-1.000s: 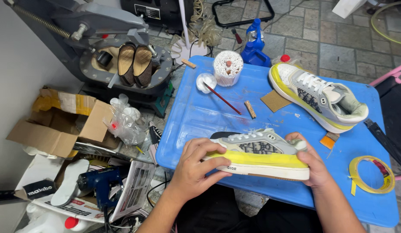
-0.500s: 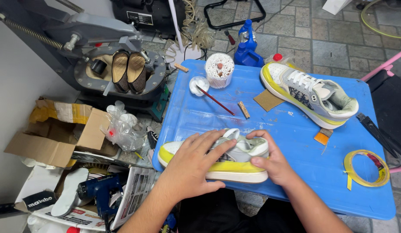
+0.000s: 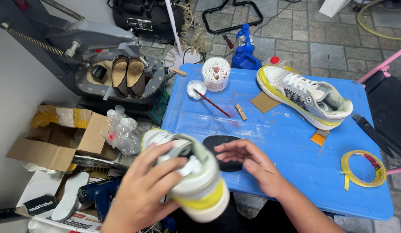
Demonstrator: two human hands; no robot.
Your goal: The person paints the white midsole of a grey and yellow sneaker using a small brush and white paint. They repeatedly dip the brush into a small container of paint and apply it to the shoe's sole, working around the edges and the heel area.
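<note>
Lower centre: your left hand point(image 3: 142, 196) is gripping the white-and-yellow sneaker point(image 3: 191, 177), fingers wrapped around it; your right hand point(image 3: 252, 166) is hovering beside, fingers spread. Behind: black insole point(image 3: 222, 151) lying on blue surface point(image 3: 295, 181). Upper right: matching sneaker point(image 3: 306, 95) resting.

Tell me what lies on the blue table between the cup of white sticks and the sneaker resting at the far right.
In the head view, a tan cardboard square lies between the cup of white sticks and the sneaker on the blue table, almost touching the sneaker's sole.

The left hand point(image 3: 144, 190) curls its fingers in a firm grasp; the right hand point(image 3: 252, 166) lies open, fingers loosely spread leftward.
</note>
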